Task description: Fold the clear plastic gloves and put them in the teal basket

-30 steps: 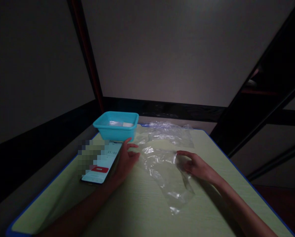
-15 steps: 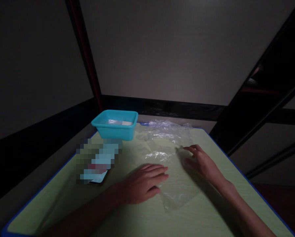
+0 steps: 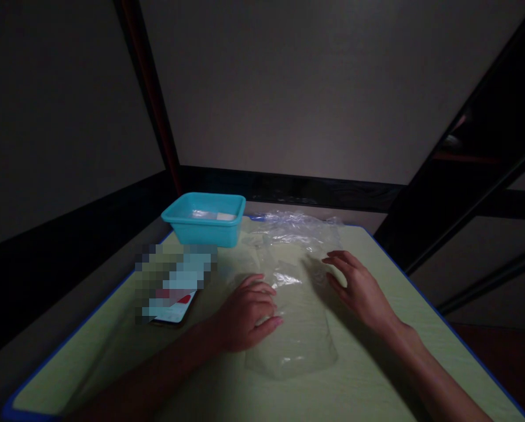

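A clear plastic bag (image 3: pixel 301 334) lies flat on the pale green table, its near edge toward me. My left hand (image 3: pixel 248 313) rests at the bag's left side, fingers slightly bent and apart; whether it presses on the film I cannot tell. To the right of the bag, my right hand (image 3: pixel 356 287) hovers with curved, parted fingers and holds nothing. More crumpled clear plastic (image 3: pixel 297 228) lies beyond the bag, along the table's far edge. Where one sheet ends and the other begins is hard to see.
A turquoise plastic basin (image 3: pixel 205 233) stands at the far left corner, with something clear and something white inside. In front of it lies a phone (image 3: pixel 178 308), partly blurred out. The green table (image 3: pixel 389 375) has a blue rim, and walls stand behind it.
The near part of the bag has shifted left and now lies straighter. My left hand has bent its fingers and moved slightly left. My right hand has opened its thumb away from the fingers.
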Demonstrator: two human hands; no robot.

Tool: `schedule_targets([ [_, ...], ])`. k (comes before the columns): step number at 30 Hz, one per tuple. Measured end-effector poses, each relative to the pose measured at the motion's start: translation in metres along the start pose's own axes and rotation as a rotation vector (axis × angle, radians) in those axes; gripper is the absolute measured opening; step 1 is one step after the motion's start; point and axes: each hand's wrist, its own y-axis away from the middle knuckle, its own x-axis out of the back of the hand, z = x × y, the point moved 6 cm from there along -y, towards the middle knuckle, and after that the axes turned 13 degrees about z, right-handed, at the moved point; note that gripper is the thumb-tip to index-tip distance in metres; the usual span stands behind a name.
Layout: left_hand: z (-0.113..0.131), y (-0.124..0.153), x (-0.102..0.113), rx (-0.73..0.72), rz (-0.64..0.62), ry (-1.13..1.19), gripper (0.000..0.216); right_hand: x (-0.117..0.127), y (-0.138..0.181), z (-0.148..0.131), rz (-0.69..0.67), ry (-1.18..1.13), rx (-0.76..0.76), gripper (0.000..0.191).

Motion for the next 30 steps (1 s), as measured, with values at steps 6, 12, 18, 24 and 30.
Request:
schedule_targets([
  [6, 0.006, -0.001, -0.007, -0.006, -0.021, -0.049, 0.027, -0.007, 0.002, -0.013, -0.092, -0.051, 0.057, 0.025],
  [12, 0.012, 0.012, -0.029, 0.061, -0.412, -0.131, 0.07, -0.015, 0.005, -0.018, -0.177, -0.022, 0.073, 0.024],
  [18, 0.016, 0.018, -0.031, 0.012, -0.445, -0.101, 0.069, -0.022, 0.007, -0.021, -0.244, 0.004, 0.08, 0.023],
  [24, 0.018, 0.017, -0.029, 0.021, -0.446, -0.067, 0.067, -0.024, 0.008, -0.024, -0.257, -0.01, 0.095, 0.023],
  [30, 0.02, 0.016, -0.027, 0.023, -0.46, -0.019, 0.069, -0.025, 0.009, -0.022, -0.256, -0.052, 0.05, 0.025],
])
